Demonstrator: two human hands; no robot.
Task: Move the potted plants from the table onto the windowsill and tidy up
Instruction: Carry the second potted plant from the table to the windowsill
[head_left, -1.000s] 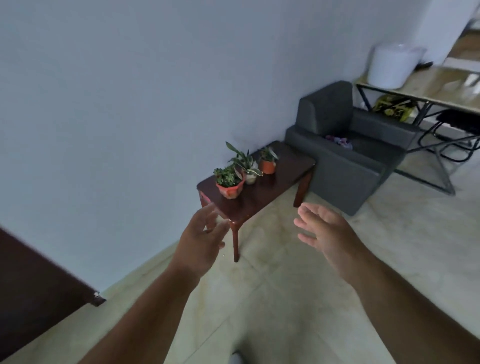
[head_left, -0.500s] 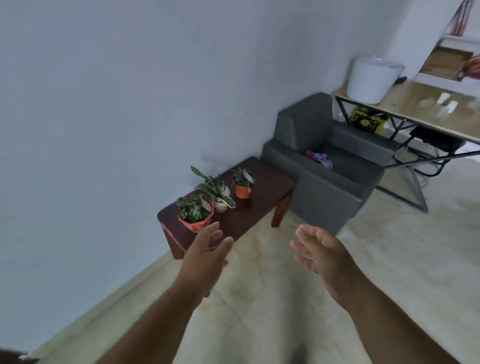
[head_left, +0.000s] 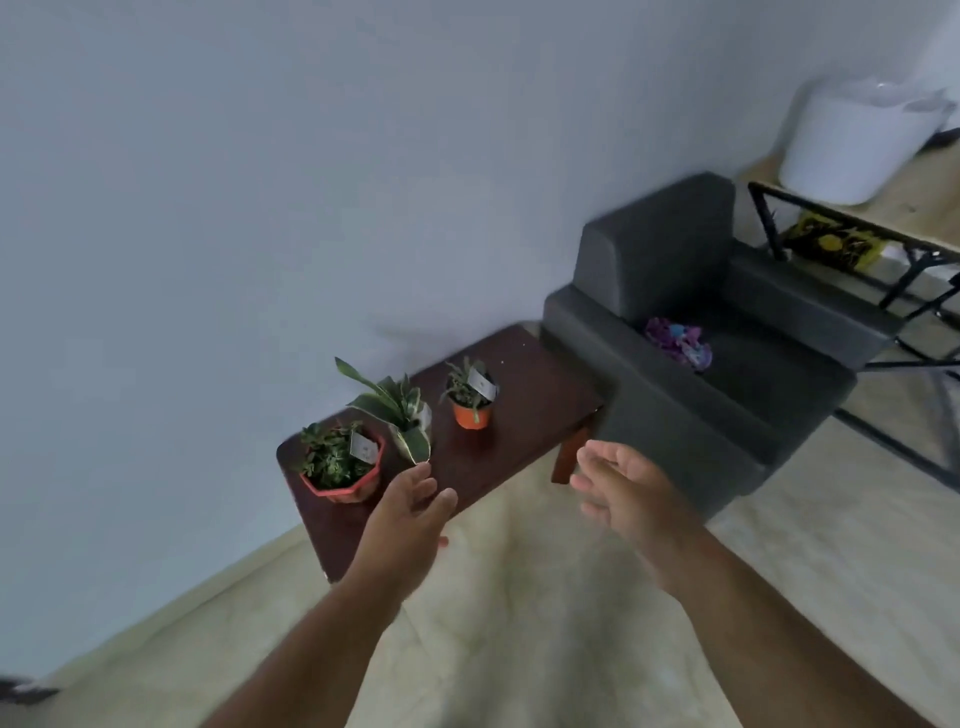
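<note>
I see a dark table (head_left: 524, 415) by the wall (head_left: 260, 208), with three plants (head_left: 395, 410) on it. A gray chair (head_left: 727, 374) sits right. My left hand (head_left: 405, 525) and right hand (head_left: 628, 493) hang near, fingers loose, holding nothing.

Looks like a home living room: grey armchair (head_left: 691, 332) against a plain wall, low dark wooden table (head_left: 524, 410) with small potted plants (head_left: 395, 415) beside it, pale tiled floor (head_left: 519, 623).
</note>
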